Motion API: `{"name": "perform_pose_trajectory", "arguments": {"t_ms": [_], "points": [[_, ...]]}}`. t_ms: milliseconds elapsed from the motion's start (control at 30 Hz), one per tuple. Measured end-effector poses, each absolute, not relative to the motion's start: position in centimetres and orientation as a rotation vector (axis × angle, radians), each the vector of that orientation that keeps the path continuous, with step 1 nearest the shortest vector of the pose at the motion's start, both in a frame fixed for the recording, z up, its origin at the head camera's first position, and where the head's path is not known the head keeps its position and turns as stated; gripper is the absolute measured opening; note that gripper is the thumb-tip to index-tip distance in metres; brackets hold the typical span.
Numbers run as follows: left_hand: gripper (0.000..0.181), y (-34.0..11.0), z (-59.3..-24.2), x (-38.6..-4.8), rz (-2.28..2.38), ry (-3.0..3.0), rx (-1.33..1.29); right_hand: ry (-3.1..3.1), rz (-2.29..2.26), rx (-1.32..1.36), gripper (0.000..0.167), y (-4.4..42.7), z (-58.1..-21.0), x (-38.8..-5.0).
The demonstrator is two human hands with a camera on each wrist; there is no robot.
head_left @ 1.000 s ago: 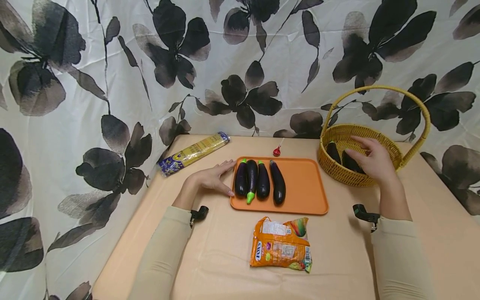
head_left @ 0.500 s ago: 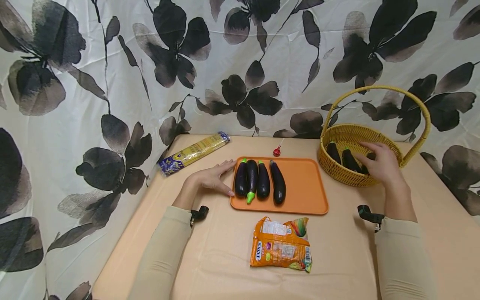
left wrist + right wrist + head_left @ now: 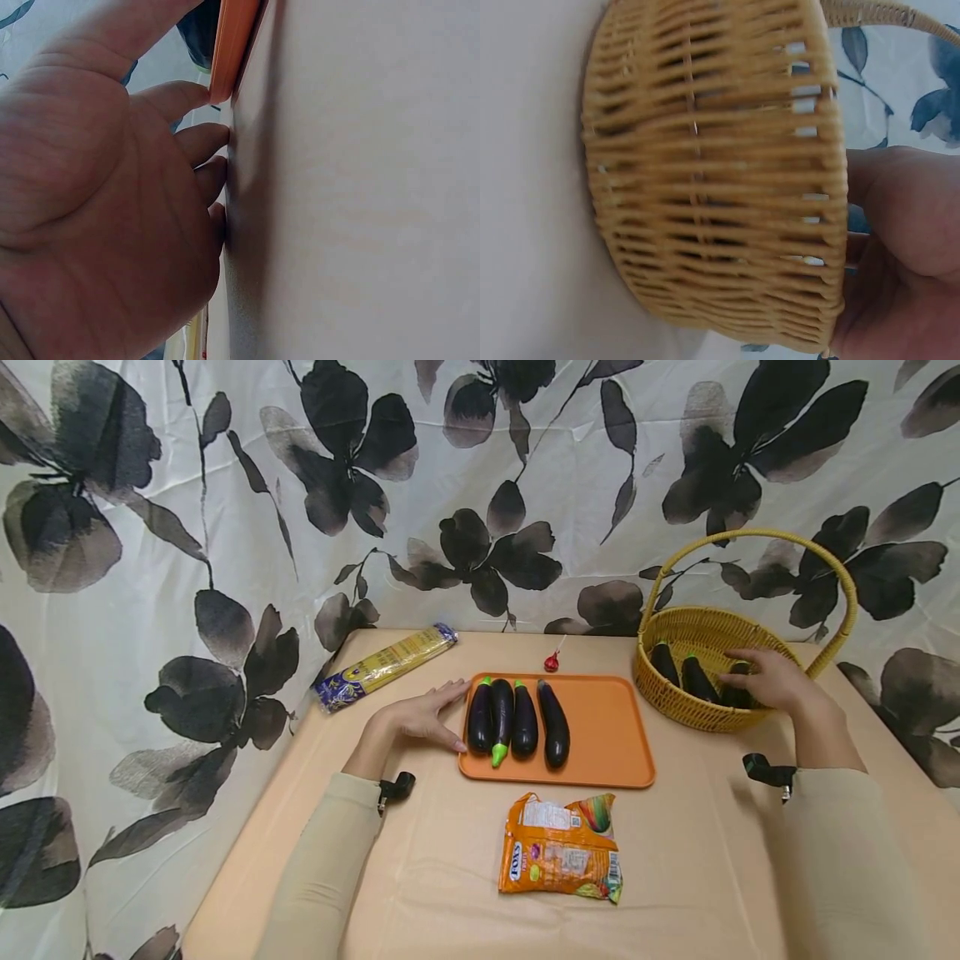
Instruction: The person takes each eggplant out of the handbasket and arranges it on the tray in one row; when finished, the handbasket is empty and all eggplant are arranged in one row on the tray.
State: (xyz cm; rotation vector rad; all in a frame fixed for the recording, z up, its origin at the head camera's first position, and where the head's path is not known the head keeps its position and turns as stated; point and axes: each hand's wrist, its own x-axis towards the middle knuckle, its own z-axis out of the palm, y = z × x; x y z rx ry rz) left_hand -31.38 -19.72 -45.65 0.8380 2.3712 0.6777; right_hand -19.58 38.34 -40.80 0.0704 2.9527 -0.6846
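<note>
My left hand (image 3: pixel 425 717) rests at the left edge of the orange tray (image 3: pixel 611 727), its thumb and fingertips spread by the rim; in the left wrist view the palm (image 3: pixel 105 195) faces the camera. Several dark eggplants (image 3: pixel 557 727) lie side by side on the tray. At the right, my right hand (image 3: pixel 776 678) reaches inside the wicker basket (image 3: pixel 697 720) with thumb and fingers around an eggplant (image 3: pixel 737 696). Two more eggplants, one left (image 3: pixel 664 662) and one in the middle (image 3: pixel 698 678), lie beside it. The basket wall (image 3: pixel 712 172) hides my right fingertips in the right wrist view.
A yellow and blue long packet (image 3: pixel 386 667) lies at the table's back left. Behind the tray is a red lollipop (image 3: pixel 552 662). An orange candy bag (image 3: pixel 560 849) lies in front of it. The basket's tall handle (image 3: pixel 750 533) arches above the right hand.
My right hand has shifted rightward within the basket, from over the middle eggplant to the rightmost one, uncovering the middle one. My left hand stays at the tray.
</note>
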Motion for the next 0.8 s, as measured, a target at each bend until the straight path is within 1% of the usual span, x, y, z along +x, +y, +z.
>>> {"name": "perform_pose_trajectory", "arguments": {"t_ms": [100,267,567,800], "points": [[0.130,-19.7,-45.7,-31.4,0.677,2.371,0.839,2.904,-0.656,0.052,0.070,38.9,-40.5,-20.0],[0.130,-19.7,-45.7,-31.5,0.682,2.369,0.843,2.860,-0.628,0.027,0.065,39.5,-40.1,-20.2],[0.130,-19.7,-45.7,-31.4,0.669,2.371,0.850,2.818,-0.640,-0.009,0.057,39.7,-40.7,-21.2],[0.130,-19.8,-45.6,-31.3,0.689,2.363,0.851,2.760,-0.707,0.038,0.058,39.7,-40.8,-21.5]]}}
